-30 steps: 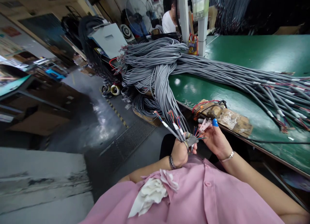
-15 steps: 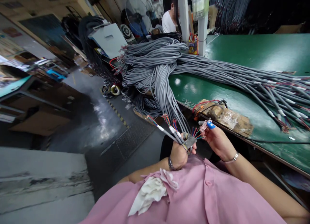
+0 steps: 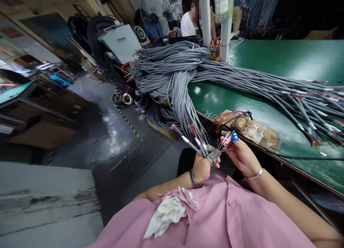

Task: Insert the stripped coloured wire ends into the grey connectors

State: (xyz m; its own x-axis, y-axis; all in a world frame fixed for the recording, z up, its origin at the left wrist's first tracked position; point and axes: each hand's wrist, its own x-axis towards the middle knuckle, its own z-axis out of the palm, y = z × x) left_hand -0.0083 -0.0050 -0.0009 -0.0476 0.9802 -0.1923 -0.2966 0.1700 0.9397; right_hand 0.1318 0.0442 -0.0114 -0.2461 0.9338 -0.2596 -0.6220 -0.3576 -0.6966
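Several grey cables (image 3: 191, 145) with coloured wire ends are gripped in my left hand (image 3: 202, 168), whose thumb has a grey covering. From that hand a fan of thin coloured wires (image 3: 220, 146) points toward my right hand (image 3: 242, 157). Between the fingertips of my right hand is a small pinkish clip-like piece (image 3: 227, 138), touching or very near the wire ends. A blue cover (image 3: 234, 136) sits on a digit of that hand. Both hands are in front of the pink shirt, beside the table edge.
Long grey cables (image 3: 182, 71) lie heaped across the green table (image 3: 279, 56) and hang over its edge. A worn wooden block (image 3: 255, 131) with red and black leads sits at the near edge. Behind are a fan (image 3: 153, 17) and a person in white (image 3: 188, 24).
My left hand has moved slightly right with the cables, nearer my right hand. The fanned wires now reach up to the pinkish piece in my right fingers.
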